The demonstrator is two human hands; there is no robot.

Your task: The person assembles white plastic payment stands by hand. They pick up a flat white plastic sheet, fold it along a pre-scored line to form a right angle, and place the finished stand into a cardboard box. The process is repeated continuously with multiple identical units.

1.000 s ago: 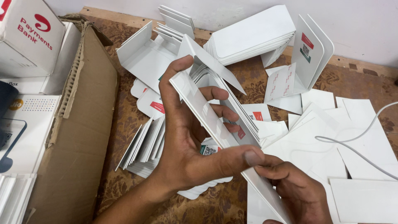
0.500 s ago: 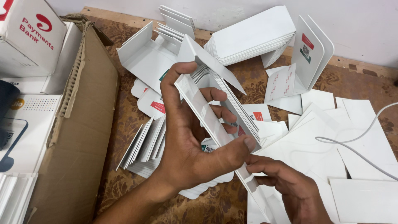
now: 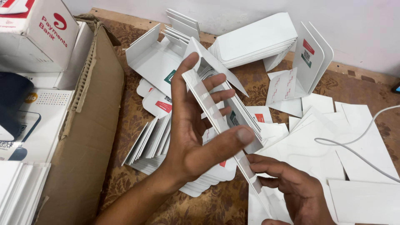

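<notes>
Card fills my left hand (image 3: 196, 137): a folded white card stand (image 3: 216, 108), held up over the brown patterned table (image 3: 125, 121) with my thumb pressed across its lower end and my index finger running up its long edge, the other fingers spread behind its panels. It tilts, upper end toward the far wall, lower end toward me. My right hand (image 3: 287, 187) sits low and near me, fingers curled, pinching the bottom tab of the same stand between thumb and fingertips, so both hands are closed on it. Under my left wrist lies a fanned heap of flat cards (image 3: 154, 141), some with small red and green print. Beyond my fingers stands a thick stack (image 3: 254, 41) of white folded pieces, and right of that an upright stand (image 3: 312, 62) with a printed card leaning against it. Loose white sheets (image 3: 358, 137) cover the table to my right, and a white cable (image 3: 362, 146) runs across them. On my left a brown carton (image 3: 83, 137) lies open, with white boxes (image 3: 37, 33) just beyond it and a dark device (image 3: 12, 104) on top of one.
</notes>
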